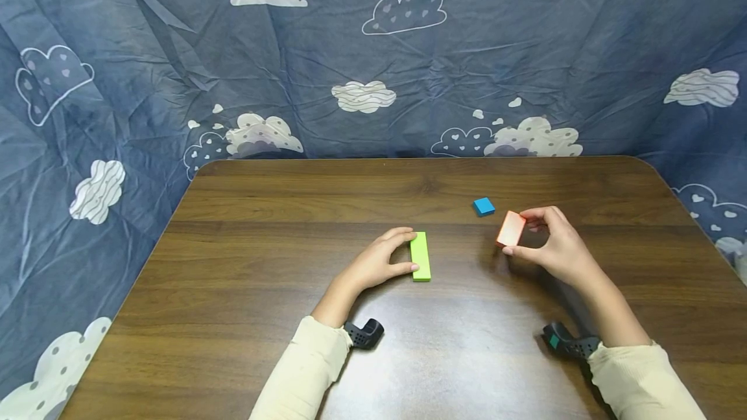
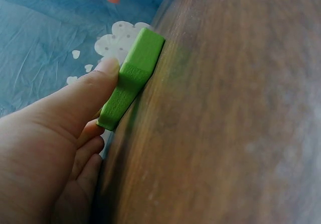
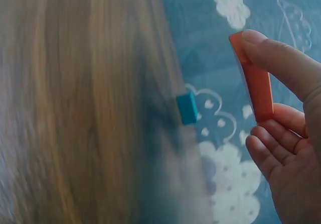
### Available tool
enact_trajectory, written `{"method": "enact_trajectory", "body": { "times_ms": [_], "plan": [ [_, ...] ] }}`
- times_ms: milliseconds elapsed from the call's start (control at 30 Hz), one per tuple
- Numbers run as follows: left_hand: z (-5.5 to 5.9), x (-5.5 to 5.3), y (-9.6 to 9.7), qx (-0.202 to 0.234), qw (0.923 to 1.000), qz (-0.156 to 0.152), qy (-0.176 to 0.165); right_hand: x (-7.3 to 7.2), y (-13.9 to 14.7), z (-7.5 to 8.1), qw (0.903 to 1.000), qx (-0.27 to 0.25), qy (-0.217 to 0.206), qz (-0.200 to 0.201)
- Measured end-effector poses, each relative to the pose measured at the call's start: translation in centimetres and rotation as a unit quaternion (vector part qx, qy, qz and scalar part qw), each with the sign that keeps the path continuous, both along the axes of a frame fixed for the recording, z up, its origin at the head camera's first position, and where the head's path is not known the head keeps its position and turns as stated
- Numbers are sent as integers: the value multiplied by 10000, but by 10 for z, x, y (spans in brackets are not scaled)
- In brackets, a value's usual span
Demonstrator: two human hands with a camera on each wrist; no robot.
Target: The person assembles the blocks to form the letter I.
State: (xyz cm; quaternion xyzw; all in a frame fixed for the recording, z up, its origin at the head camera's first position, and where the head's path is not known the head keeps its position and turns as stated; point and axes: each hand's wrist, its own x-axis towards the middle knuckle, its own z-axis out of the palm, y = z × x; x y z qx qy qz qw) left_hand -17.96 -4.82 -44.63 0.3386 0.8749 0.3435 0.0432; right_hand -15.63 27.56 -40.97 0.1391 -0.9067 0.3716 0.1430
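A green rectangular block (image 1: 420,256) lies on the wooden table, pinched along its length by my left hand (image 1: 376,263), thumb at the near end and fingers at the far end. In the left wrist view the thumb (image 2: 93,91) presses the green block's (image 2: 131,78) near side. My right hand (image 1: 557,245) holds an orange-red block (image 1: 511,229) by its opposite ends, tilted and raised over the table. The right wrist view has this orange-red block (image 3: 257,81) between thumb and fingers. A small blue square block (image 1: 484,207) sits just beyond it, untouched.
The brown wooden table (image 1: 262,225) reaches back to a blue cloud-patterned cloth (image 1: 327,57). Each wrist wears a black strap with a camera, the left one (image 1: 364,334) and the right one (image 1: 569,341) both close over the tabletop.
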Motion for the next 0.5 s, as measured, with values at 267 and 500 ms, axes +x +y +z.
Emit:
{"method": "enact_trajectory", "body": {
  "times_ms": [267,500],
  "plan": [
    [-1,-1,0,-20,10000,-1,20,12,-22,13,9970,151,536,538],
    [-2,-1,0,-19,10000,5,11,20,-43,14,9898,180,785,1172]
  ]
}}
